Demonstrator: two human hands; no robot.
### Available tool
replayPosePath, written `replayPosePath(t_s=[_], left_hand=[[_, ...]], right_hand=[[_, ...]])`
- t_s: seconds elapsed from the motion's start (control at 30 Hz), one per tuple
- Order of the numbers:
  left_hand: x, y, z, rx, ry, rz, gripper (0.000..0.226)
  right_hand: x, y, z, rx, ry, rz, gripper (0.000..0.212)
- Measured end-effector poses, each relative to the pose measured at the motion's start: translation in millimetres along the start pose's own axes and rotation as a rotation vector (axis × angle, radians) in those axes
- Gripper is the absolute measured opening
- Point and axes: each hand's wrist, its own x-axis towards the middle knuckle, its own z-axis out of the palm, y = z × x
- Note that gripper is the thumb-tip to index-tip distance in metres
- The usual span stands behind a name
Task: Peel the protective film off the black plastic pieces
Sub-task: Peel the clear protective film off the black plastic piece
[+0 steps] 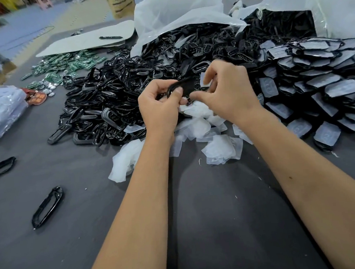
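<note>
Nearest, lower left: two loose black frames [48, 207] on the grey desk [220, 225]. Centre: left hand [160, 106] grips one black plastic piece [182, 87]; right hand [226, 91] pinches its film [205, 80]. Below, a heap of peeled film [201, 130]. Beyond, uncounted black pieces [115, 96] spilling from two bags [176, 12].

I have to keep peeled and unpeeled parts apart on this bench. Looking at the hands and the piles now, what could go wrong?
1. The left hand and right hand work one black piece right above the heap of black frames; if dropped, it could vanish among them.
2. The peeled film scraps lie against both the frames and the film-covered pieces, so scraps may mix in.
</note>
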Motion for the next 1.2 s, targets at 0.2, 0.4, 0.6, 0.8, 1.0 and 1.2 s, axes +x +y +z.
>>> replayPosePath(t_s=[0.2,0.4,0.6,0.8,1.0,1.2], left_hand=[[3.6,-3.0,-0.7,-0.03,0.146,-0.03,0.018],[3.6,-2.5,-0.5,-0.026,0.194,-0.02,0.017],[6.3,-2.1,-1.7,-0.091,0.332,0.01,0.017],[5.2,-0.9,-4.1,-0.075,0.362,0.057,0.016],[3.6,-2.3,-0.3,-0.02,0.171,0.026,0.023],[4.2,-4.2,0.6,-0.002,0.093,-0.044,0.025]], right_hand=[[-2.5,-8.6,-4.9,-0.285,-0.517,0.046,0.034],[-2.9,-5.6,-1.1,0.132,-0.369,0.034,0.023],[-6.8,-3.9,5.2,0.382,-0.438,0.008,0.013],[-4.0,0.8,8.7,0.432,-0.231,-0.043,0.003],[-4.5,11.2,12.6,0.705,-0.138,0.138,0.011],[-7.6,14.7,16.8,0.761,-0.049,0.114,0.011]])
